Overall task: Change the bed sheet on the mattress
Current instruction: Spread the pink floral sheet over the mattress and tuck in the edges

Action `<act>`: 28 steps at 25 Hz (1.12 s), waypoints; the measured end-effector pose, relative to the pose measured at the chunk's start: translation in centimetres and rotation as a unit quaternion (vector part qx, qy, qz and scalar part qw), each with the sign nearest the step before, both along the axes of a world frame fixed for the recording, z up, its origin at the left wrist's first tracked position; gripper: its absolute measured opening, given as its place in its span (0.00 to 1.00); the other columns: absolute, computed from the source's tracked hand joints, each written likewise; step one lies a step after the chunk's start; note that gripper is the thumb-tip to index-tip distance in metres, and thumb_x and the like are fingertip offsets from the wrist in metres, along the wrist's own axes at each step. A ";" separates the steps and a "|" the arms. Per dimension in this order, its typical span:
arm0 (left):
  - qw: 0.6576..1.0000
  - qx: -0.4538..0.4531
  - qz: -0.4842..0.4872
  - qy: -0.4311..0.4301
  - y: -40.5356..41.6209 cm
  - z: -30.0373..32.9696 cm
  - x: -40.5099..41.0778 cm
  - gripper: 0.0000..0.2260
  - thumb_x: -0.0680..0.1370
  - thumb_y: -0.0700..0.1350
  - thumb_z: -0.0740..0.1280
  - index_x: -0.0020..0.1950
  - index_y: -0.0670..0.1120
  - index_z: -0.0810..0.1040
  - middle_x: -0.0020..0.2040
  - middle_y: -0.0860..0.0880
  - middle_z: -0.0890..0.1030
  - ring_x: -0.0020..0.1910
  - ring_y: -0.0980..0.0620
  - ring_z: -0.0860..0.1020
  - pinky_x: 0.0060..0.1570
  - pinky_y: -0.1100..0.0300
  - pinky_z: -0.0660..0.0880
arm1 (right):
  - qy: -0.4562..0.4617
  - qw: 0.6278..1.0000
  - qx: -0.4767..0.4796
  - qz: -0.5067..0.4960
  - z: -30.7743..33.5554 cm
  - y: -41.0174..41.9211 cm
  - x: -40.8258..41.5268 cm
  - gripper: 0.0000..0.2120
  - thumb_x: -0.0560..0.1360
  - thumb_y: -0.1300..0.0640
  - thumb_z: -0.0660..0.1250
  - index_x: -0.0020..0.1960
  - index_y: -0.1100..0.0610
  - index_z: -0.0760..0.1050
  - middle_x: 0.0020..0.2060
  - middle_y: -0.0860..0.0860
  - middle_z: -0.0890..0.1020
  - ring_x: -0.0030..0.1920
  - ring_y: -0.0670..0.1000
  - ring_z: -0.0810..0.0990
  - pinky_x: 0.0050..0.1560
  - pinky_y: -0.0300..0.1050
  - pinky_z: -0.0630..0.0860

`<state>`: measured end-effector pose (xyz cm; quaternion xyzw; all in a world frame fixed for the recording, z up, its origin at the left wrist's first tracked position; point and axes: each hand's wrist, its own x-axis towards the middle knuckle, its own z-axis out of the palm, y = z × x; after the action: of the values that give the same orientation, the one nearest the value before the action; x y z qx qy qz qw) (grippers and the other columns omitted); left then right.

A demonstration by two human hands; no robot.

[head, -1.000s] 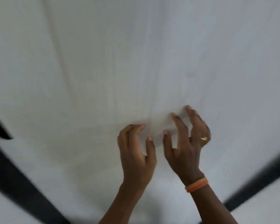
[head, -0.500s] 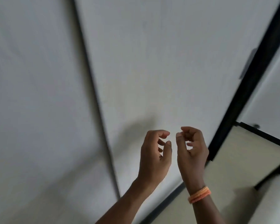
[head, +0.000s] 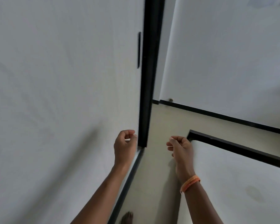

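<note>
White cotton-like fabric, the sheet (head: 60, 97), covers the mattress that fills the left half of the view. It lies flat and nearly smooth, with faint creases only. Its right edge runs along the black bed frame (head: 146, 78).

Handling, as a judgement: the sheet is light, soft and limp. It has no stiffness and folds or bunches wherever it is lifted. It is not fragile. A smooth weave can slip through a loose pinch, so take a full fold of cloth between thumb and fingers. The best hold is at the edge or a corner, next to the frame, where the cloth can be freed from the mattress. A pull from the middle only gathers slack.

The left hand (head: 124, 146) hovers over the near right edge of the sheet, just beside the frame. Its fingers are curled with thumb near fingertips, and it holds nothing. The right hand (head: 181, 148) is off the bed, over the beige floor (head: 158, 159), fingers likewise curled on nothing. An orange band (head: 190, 183) circles its wrist.

To the right stand two more white-covered beds (head: 233, 183), near and far. A bare foot (head: 127, 217) shows on the floor at the near edge.
</note>
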<state>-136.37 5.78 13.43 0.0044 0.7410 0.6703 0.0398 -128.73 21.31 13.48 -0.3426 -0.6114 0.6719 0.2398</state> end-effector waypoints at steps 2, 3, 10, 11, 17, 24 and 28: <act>0.999 0.017 -0.043 -0.028 5.4 -1.0 -5.1 0.05 0.77 0.41 0.67 0.51 0.49 0.79 0.47 0.50 0.81 0.42 0.50 0.80 0.45 0.52 0.79 | -0.013 0.999 -0.015 -0.035 -1.4 5.2 -3.9 0.04 0.78 0.60 0.66 0.51 0.59 0.77 0.41 0.56 0.83 0.39 0.48 0.78 0.38 0.38 0.72; 0.997 0.023 -0.066 -0.037 8.2 -1.3 -7.8 0.05 0.77 0.40 0.66 0.51 0.48 0.79 0.45 0.50 0.81 0.40 0.51 0.80 0.43 0.52 0.79 | -0.019 0.998 -0.023 -0.050 -2.1 7.8 -6.2 0.04 0.78 0.60 0.66 0.51 0.59 0.77 0.42 0.56 0.83 0.39 0.48 0.78 0.38 0.39 0.72; 0.970 0.001 -0.208 -0.128 30.5 -1.6 -24.1 0.05 0.77 0.40 0.65 0.50 0.43 0.79 0.40 0.48 0.79 0.34 0.53 0.76 0.31 0.63 0.73 | -0.037 0.976 -0.119 -0.180 -2.4 26.2 -19.3 0.05 0.80 0.59 0.64 0.53 0.58 0.76 0.40 0.54 0.82 0.37 0.49 0.78 0.37 0.43 0.71; 0.960 -0.002 -0.240 -0.143 34.0 -1.4 -25.5 0.05 0.77 0.40 0.65 0.51 0.44 0.79 0.41 0.48 0.79 0.35 0.53 0.76 0.32 0.63 0.74 | -0.038 0.969 -0.130 -0.205 -2.5 28.9 -20.4 0.04 0.80 0.59 0.64 0.53 0.58 0.76 0.40 0.54 0.82 0.37 0.49 0.78 0.36 0.43 0.71; 0.916 -0.019 -0.364 -0.166 53.6 -2.6 -34.2 0.04 0.78 0.41 0.65 0.51 0.45 0.79 0.43 0.49 0.80 0.37 0.52 0.77 0.34 0.60 0.75 | -0.027 0.924 -0.195 -0.326 -6.1 46.3 -26.9 0.07 0.78 0.57 0.63 0.54 0.57 0.77 0.42 0.53 0.83 0.41 0.51 0.78 0.41 0.46 0.71; 0.891 -0.063 -0.409 -0.189 76.5 -3.2 -46.9 0.01 0.78 0.42 0.67 0.47 0.46 0.78 0.43 0.48 0.79 0.38 0.51 0.77 0.35 0.59 0.74 | 0.001 0.878 -0.249 -0.409 -5.9 68.7 -36.3 0.08 0.78 0.58 0.62 0.54 0.58 0.77 0.40 0.53 0.82 0.39 0.51 0.77 0.40 0.45 0.70; 0.856 -0.056 -0.469 -0.208 88.7 -2.6 -51.8 0.02 0.79 0.43 0.67 0.50 0.46 0.77 0.45 0.48 0.79 0.39 0.51 0.77 0.37 0.58 0.74 | 0.027 0.852 -0.229 -0.469 -4.7 78.6 -40.4 0.07 0.78 0.57 0.62 0.52 0.56 0.77 0.37 0.52 0.81 0.35 0.49 0.76 0.38 0.45 0.69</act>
<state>-188.20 94.48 10.79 0.2100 0.6621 0.5144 0.5029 -169.13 99.92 8.78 -0.6158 -0.2001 0.6095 0.4575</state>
